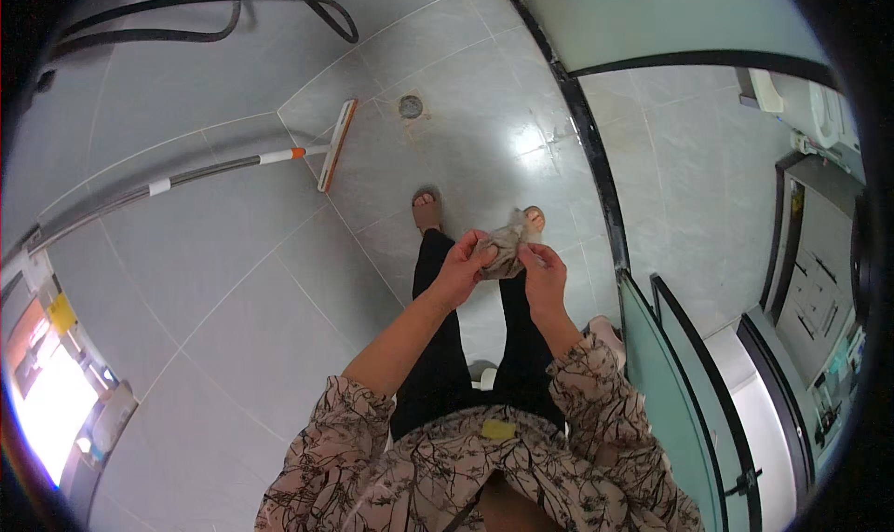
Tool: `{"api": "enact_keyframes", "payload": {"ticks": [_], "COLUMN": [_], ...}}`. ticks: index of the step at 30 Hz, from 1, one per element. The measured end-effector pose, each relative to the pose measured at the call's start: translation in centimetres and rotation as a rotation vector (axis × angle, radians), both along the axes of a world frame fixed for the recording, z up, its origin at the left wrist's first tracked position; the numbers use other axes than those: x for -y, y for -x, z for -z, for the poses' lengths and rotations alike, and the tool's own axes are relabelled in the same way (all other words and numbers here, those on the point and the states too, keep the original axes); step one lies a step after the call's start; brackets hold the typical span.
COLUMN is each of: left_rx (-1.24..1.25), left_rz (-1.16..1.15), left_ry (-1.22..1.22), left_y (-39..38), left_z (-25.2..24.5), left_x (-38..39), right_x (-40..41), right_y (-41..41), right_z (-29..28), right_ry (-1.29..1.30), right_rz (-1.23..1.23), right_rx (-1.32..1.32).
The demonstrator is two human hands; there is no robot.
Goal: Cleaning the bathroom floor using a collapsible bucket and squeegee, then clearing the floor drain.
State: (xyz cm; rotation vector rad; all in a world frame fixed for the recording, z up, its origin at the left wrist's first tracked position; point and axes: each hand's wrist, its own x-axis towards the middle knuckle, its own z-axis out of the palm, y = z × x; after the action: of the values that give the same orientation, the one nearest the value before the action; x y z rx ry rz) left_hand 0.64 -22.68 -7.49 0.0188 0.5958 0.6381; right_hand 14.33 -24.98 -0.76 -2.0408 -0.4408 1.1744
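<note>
A crumpled, greyish-beige wad, perhaps a wet cloth or matted hair, is held between my two hands in front of my thighs. My left hand grips its left side with thumb and fingers. On its right side, my right hand pinches the edge between thumb and fingertips. The wad's material is too blurred to settle. Beneath it are my feet in sandals on the grey tiled floor. A round floor drain lies beyond the feet, with brownish stains around it.
A squeegee with a long pole leans at the left wall. Black hose-like loops hang at the upper left. A black-framed threshold and frosted glass door stand at the right. Beyond them is a drawer cabinet. A bright window is at lower left.
</note>
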Motion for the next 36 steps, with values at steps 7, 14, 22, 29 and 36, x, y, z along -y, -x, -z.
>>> {"api": "enact_keyframes", "payload": {"ticks": [7,14,22,29,36], "left_rx": [-0.050,-0.517,-1.263,-1.342,-2.168], "left_rz": [-0.105,-0.223,-0.543,-0.388,-0.871], "left_ry": [0.213,0.183,0.217,0.382,-0.257], "left_y": [-0.6,9.0,22.4,24.6,26.0], "left_z": [5.7,16.3,24.7,28.9,27.6], "left_x": [-4.9,-8.7,-0.9,0.7,-10.5], "right_x": [-1.3,-1.3,-3.2,-5.9,-6.8], "right_y": [0.3,-0.3,0.8,4.8,11.1], "right_z": [3.3,4.2,1.8,-6.6,-15.2], "right_ry": [0.031,-0.044,-0.071,-0.223,-0.405], "right_rz": [0.074,0.068,-0.026,-0.125,-0.259], "right_rx": [0.118,0.072,0.119,0.247,0.278]}}
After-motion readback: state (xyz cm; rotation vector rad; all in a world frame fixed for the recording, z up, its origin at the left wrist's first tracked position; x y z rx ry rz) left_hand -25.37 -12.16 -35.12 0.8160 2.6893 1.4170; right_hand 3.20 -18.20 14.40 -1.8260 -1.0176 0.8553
